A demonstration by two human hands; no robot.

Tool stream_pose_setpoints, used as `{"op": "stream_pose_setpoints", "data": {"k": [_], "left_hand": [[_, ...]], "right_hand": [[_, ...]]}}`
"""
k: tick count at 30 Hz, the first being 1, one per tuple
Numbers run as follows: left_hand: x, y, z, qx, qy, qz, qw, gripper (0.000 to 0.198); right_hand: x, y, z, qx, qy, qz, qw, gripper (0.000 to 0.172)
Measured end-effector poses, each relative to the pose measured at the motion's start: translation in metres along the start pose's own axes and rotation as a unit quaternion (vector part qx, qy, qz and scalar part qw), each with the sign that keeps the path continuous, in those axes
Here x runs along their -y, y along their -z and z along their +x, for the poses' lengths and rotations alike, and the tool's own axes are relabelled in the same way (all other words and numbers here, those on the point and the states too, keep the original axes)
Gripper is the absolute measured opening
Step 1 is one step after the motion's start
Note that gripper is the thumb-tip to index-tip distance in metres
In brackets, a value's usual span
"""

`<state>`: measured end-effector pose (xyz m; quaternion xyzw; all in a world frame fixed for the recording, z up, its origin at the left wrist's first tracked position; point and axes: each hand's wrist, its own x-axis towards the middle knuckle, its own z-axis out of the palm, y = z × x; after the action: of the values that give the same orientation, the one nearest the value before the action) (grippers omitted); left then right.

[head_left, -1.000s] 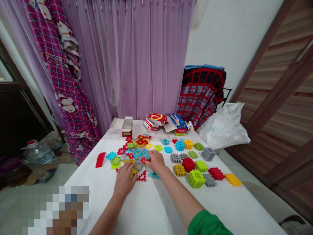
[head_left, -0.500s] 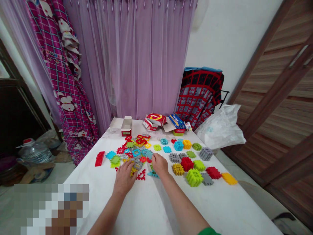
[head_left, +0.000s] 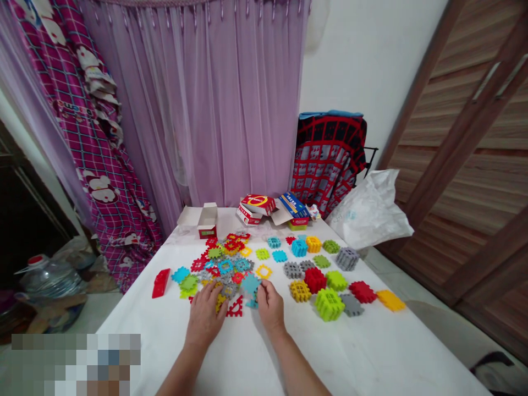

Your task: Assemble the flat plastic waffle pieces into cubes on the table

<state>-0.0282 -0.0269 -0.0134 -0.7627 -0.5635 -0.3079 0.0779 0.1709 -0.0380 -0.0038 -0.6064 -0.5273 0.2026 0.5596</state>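
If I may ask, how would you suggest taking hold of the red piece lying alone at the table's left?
I'd pinch the red piece across its long sides at mid-length, coming from above: it looks long, narrow and stands apart from the pile.

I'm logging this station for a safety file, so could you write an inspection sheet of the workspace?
Surface: white tabletop, with pieces spread across it.
Things: mixed pile ahead of the left hand; single-colour stacks to the right.
Clutter: cartons along the far edge; white bag at the right edge.
Hands: right hand holds a blue piece; left at the pile's near edge.
Cables: nothing seen.
Surroundings: purple curtain, wooden doors, large bottle.
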Motion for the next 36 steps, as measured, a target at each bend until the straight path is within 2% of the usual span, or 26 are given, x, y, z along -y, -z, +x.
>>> {"op": "stream_pose_setpoints", "data": {"k": [5,11,14,26,36], "left_hand": [[0.002,0.001,0.000,-0.013,-0.023,0.015,1.000,0.035],[0.005,0.003,-0.001,-0.015,-0.077,0.013,0.997,0.035],[0.006,0.006,0.000,-0.017,-0.106,0.014,0.994,0.033],[0.002,0.014,0.004,-0.029,-0.170,0.007,0.985,0.023],[0.004,0.012,0.003,-0.037,-0.175,0.002,0.984,0.023]], "right_hand": [[0.005,-0.001,0.001,0.000,0.043,-0.027,0.999,0.037],[0.010,-0.008,-0.004,-0.004,0.152,-0.027,0.988,0.030],[0.013,-0.011,-0.006,-0.010,0.181,-0.032,0.983,0.027],[0.020,-0.011,-0.008,0.028,0.205,-0.063,0.976,0.029],[0.021,-0.010,-0.010,0.044,0.202,-0.050,0.977,0.033]]}}
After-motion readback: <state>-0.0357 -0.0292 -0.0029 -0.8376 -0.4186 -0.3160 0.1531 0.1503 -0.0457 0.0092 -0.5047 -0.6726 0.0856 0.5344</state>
